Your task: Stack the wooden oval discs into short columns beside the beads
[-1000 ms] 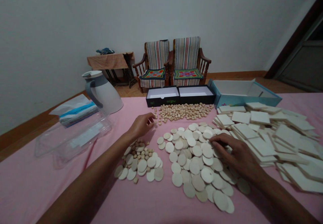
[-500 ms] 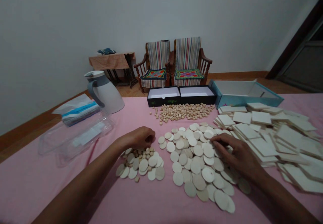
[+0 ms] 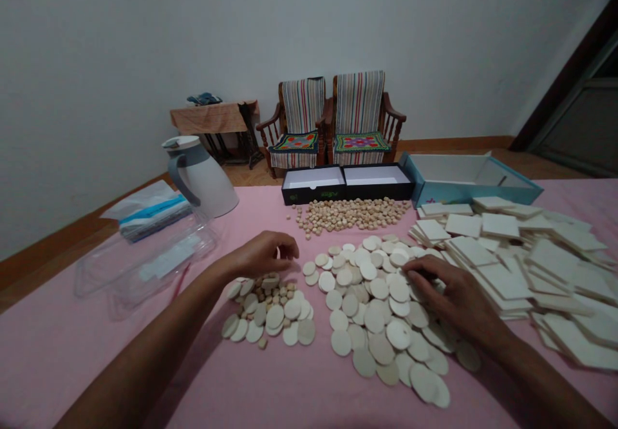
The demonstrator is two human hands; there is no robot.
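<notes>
Discs point(image 3: 374, 317): lower centre; right hand point(image 3: 447, 290) on them, fingers loosely bent, hold unclear.
Left hand point(image 3: 264, 253): centre-left, fingers parted, seemingly empty.
Mixed pile point(image 3: 275, 317): lower left-centre, apparently mid-sorting; calls next for a light pinch.

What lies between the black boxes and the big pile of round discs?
The head view shows a spread of small wooden pieces there, then a narrow strip of pink cloth before the discs.
</notes>
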